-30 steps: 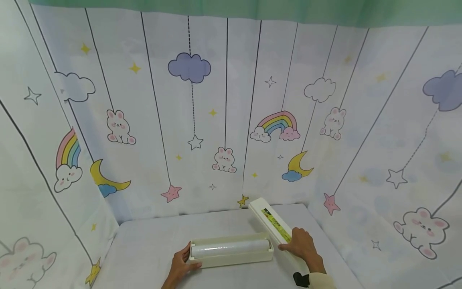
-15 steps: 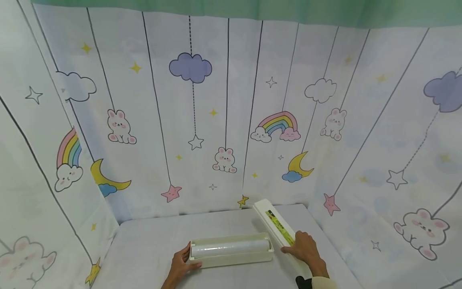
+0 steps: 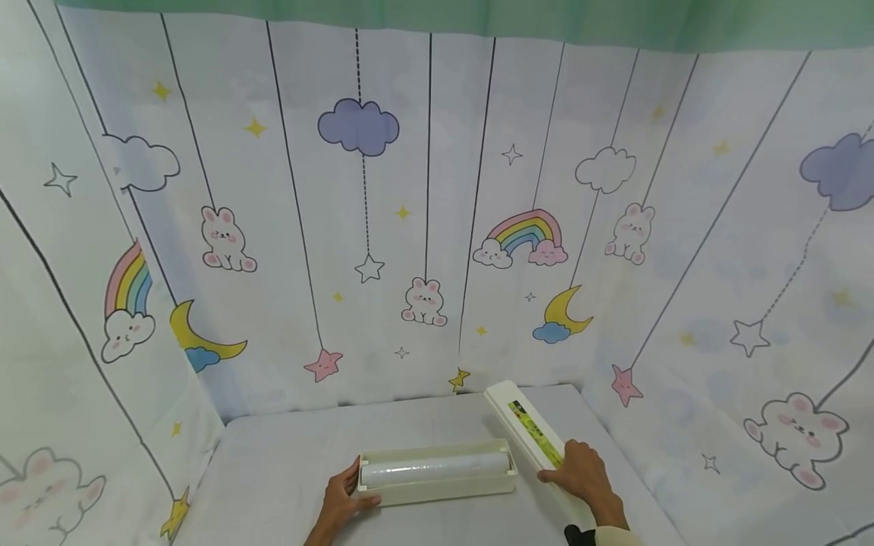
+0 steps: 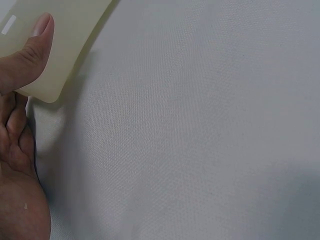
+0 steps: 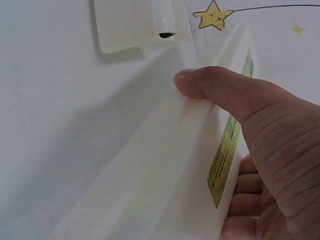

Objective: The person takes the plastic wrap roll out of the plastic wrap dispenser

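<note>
Right of the box (image 3: 445, 492) my left hand (image 3: 340, 497) grips, my right hand (image 3: 580, 474) holds the lid (image 3: 527, 432), likely light, stiff and best pinched by its sides.

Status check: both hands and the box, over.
Left hand grips box end. Right hand holds lid, off box. Roll inside box. No obstruction seen.

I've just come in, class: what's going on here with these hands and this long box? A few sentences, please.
A person's left hand grips the left end of an open cream box on a white-covered table. A shiny, pale roll lies inside it. The right hand holds what looks like the lid, with its yellow-green label, slanted to the right of the box and apart from it.
</note>
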A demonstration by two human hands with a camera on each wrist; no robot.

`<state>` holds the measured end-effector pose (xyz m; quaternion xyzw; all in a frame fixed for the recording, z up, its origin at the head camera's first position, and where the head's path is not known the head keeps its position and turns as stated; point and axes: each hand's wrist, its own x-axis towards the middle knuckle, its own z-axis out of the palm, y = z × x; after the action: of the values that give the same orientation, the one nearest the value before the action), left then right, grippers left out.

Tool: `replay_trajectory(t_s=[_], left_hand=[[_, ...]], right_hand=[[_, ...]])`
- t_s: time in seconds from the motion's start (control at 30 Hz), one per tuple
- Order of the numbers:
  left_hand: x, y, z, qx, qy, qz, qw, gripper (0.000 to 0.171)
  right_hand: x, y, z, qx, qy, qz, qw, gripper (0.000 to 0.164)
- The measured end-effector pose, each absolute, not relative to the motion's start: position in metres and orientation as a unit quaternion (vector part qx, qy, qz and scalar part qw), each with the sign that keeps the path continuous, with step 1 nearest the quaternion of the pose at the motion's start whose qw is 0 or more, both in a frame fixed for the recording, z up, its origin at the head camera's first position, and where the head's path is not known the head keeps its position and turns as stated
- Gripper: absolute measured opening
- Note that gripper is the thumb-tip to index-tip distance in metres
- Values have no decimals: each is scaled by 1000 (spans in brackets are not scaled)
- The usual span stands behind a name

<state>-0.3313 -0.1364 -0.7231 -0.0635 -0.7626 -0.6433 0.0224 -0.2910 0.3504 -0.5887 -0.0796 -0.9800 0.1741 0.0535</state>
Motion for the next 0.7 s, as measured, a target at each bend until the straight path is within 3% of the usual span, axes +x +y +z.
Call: replay_trajectory(t_s=[0.7], left_hand=[[-329, -138, -721, -65, -762, -644, 25, 101]], right_hand=[[-277, 365, -595, -104, -979, 172, 23, 62]])
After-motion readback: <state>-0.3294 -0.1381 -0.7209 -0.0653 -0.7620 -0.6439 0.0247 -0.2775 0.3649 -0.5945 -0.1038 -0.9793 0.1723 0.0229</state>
